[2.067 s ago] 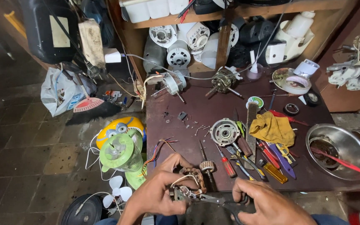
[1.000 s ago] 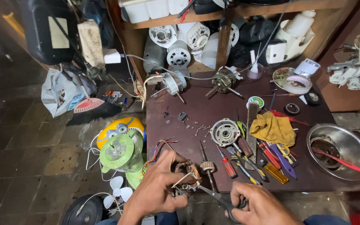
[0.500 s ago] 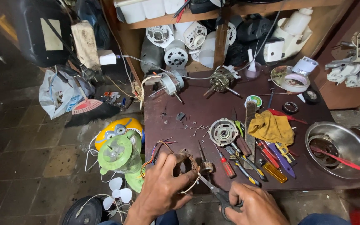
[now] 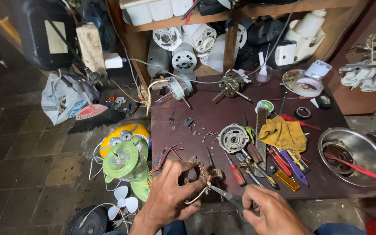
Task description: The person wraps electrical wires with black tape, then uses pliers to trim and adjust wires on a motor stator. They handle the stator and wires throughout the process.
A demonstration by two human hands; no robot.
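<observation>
My left hand (image 4: 168, 198) grips a small motor stator (image 4: 199, 174) with copper windings and coloured wires (image 4: 164, 156) at the near edge of the dark workbench (image 4: 214, 113). Thin leads trail from it under my fingers. My right hand (image 4: 273, 213) holds a pair of dark pliers (image 4: 227, 196), whose jaws point left and meet the stator's lower edge. A round metal motor housing (image 4: 233, 138) lies just beyond, beside screwdrivers (image 4: 236, 169) and other hand tools.
A yellow cloth (image 4: 283, 132) and a steel bowl (image 4: 353, 150) with a red rod sit to the right. Two fan motors (image 4: 231, 85) lie at the bench's back, shelves of motor parts (image 4: 183, 48) behind. A green fan (image 4: 120, 161) and white blade (image 4: 122, 202) lie on the floor at left.
My right hand has moved right and down with the pliers, their jaws now reaching the stator. My left hand has lifted and turned the stator slightly towards the bench.
</observation>
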